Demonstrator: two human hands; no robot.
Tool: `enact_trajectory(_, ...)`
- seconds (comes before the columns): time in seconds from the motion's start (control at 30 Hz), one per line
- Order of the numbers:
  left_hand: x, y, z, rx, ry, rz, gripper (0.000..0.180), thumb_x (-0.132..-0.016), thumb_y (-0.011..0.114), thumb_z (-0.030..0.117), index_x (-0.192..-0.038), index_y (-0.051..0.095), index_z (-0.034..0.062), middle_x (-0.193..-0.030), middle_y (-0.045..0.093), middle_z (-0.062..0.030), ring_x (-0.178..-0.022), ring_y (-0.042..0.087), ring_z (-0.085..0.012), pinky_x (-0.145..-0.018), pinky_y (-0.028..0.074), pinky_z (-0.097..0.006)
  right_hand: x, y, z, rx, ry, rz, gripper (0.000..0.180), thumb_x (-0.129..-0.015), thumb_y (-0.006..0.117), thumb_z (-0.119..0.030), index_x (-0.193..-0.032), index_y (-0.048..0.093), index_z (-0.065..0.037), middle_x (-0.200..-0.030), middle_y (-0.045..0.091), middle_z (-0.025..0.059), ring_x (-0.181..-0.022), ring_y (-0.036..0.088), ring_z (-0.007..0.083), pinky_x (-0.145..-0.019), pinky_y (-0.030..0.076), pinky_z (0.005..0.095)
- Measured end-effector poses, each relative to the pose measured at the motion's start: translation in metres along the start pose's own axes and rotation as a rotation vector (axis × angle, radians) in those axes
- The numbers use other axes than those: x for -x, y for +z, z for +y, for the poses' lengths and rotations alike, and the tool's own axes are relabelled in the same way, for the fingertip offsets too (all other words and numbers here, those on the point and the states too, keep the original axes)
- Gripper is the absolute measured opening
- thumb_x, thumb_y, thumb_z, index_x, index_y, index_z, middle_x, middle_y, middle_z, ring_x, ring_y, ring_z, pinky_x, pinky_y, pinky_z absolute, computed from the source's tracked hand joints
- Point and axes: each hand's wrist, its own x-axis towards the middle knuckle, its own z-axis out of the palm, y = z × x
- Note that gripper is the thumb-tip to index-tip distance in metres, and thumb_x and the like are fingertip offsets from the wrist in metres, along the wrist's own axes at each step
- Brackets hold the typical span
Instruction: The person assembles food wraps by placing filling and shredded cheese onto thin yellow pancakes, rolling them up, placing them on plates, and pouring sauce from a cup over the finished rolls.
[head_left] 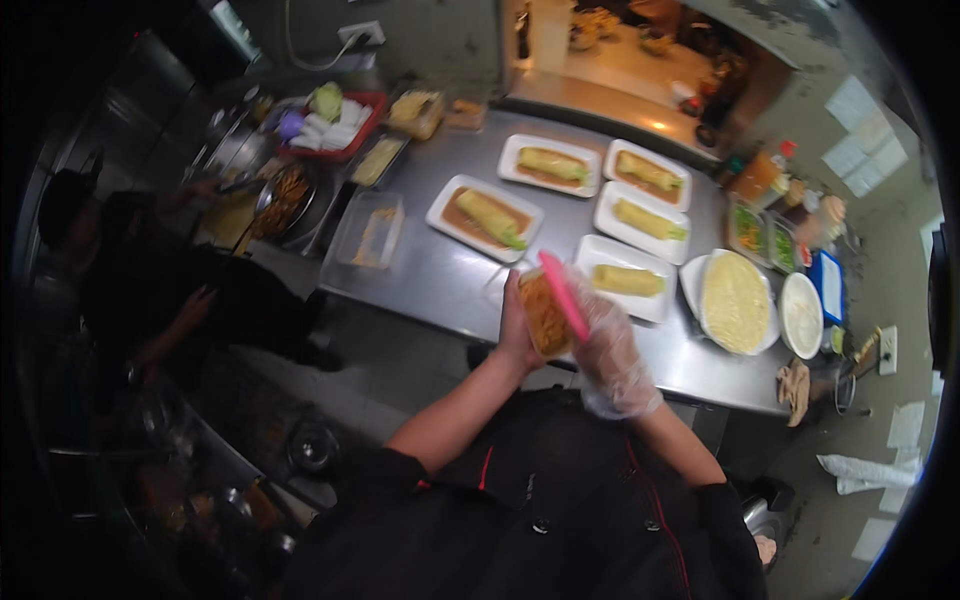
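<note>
My bare left hand (516, 325) is wrapped round a clear food container (545, 318) filled with orange-brown food I cannot identify. In my right hand (612, 345), which wears a clear plastic glove, is a pink lid (563, 292), tilted against the container's right side. Both hands are in front of the steel table's near edge. Beyond them are several white plates with rolled yellow wraps, among them a wrap in brown sauce (487, 217) with green leaf at its end. The closest wrap (628, 280) lies on a plate just past my gloved hand.
Flat yellow sheets (735, 300) are stacked at right on the steel table (420, 270), beside a white bowl (801, 315). A clear tub (368, 232) and a red basket of vegetables (350, 140) stand at left. A co-worker (140, 270) works at a pan there.
</note>
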Motion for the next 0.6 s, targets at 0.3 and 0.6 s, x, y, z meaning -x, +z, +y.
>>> enact_trajectory(0.3,-0.045,0.0,0.161,-0.126,0.073,0.044,0.069,-0.099,0.027,0.067,-0.127,0.056,0.0103,-0.117,0.066,-0.0101,-0.103,0.067,-0.0256,-0.086,0.057,-0.041,-0.13,0.04,-0.027,-0.329,0.6,0.089,0.027,-0.09,0.073,-0.018,-0.108,0.068,0.001,-0.077,0.07,0.0146,-0.061,0.065,0.0195,-0.059,0.051,0.0321)
enact_trajectory(0.6,-0.111,-0.006,0.202,-0.195,-0.019,0.062,0.072,-0.097,0.029,0.068,-0.12,0.06,0.0066,-0.111,0.068,-0.0143,-0.102,0.067,-0.0281,-0.09,0.056,-0.042,-0.19,0.077,-0.01,-0.296,0.635,0.01,0.029,-0.091,0.071,-0.018,-0.11,0.065,0.004,-0.085,0.07,0.0124,-0.07,0.066,0.0154,-0.063,0.053,0.0298)
